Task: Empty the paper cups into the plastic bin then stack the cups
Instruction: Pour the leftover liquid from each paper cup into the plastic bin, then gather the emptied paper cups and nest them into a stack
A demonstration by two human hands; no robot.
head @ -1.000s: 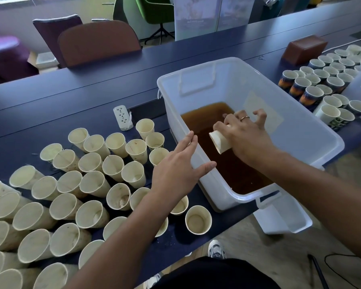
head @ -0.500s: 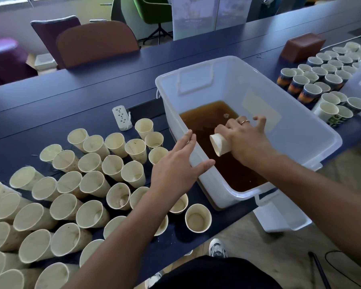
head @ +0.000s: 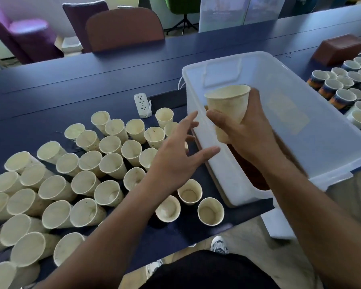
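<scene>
My right hand grips a cream paper cup upright, mouth up, over the near left wall of the translucent plastic bin. Brown liquid lies in the bin's bottom. My left hand hovers with fingers spread just left of that cup, holding nothing, above the front of a large cluster of cream cups on the dark blue table. Two of these cups stand nearest the table's front edge.
A white power strip lies behind the cups. At the far right stand several printed cups and a brown box. Chairs line the table's far side. A white lid hangs below the bin.
My right hand has lifted the cup out of the bin and turned it from tipped over to upright. My left hand has stayed spread beside the bin's wall.
</scene>
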